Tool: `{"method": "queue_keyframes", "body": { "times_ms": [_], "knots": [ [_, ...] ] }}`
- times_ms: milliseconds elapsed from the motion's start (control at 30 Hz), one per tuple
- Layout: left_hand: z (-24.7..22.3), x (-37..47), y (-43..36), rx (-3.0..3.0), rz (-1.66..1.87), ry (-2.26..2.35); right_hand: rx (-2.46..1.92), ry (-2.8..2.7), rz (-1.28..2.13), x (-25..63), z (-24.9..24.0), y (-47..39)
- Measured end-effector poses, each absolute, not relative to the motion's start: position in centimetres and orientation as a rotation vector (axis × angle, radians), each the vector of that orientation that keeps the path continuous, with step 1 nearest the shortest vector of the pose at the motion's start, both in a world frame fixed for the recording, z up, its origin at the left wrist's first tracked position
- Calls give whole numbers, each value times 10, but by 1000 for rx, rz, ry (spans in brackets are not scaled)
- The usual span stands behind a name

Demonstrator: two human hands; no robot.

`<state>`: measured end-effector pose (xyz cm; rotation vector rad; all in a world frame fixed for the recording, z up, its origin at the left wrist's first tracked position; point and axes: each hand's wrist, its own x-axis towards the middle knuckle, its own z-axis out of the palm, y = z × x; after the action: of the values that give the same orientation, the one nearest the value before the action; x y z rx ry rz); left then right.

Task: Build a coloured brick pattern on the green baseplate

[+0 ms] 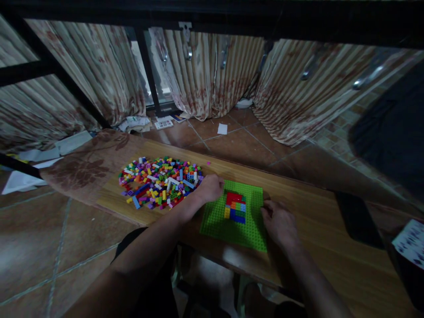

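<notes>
A green studded baseplate (253, 227) lies on the wooden bench, with a block of red, blue, yellow, orange and green bricks (236, 207) near its middle. My left hand (212, 187) is at the plate's upper left corner, its fingers curled; anything between them is too small to make out. At the plate's right edge is my right hand (278, 220), with thumb and fingers bent together, and what they may hold is hidden. A wide pile of loose coloured bricks (162, 181) spreads to the left of my left hand.
The wooden bench (318, 212) runs across the view, with a brown patterned cloth (89, 163) at its left end. A black flat object (359, 218) lies at the right. One pink brick (208, 163) sits apart behind the pile. Striped curtains and papers are beyond.
</notes>
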<state>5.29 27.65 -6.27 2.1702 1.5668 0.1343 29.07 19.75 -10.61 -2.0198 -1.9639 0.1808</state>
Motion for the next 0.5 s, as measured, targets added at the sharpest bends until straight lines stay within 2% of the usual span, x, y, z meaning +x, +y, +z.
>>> {"method": "queue_keyframes", "body": {
  "times_ms": [233, 367, 500],
  "knots": [
    [-50, 42, 281, 2152, 319, 1486, -1992, -1879, 209, 284, -87, 185],
    [-31, 8, 286, 2022, 704, 1495, -1647, -1872, 371, 213, -71, 154],
    [-23, -26, 283, 1840, 989, 1523, -1436, -2000, 523, 129, -80, 132]
  ]
}}
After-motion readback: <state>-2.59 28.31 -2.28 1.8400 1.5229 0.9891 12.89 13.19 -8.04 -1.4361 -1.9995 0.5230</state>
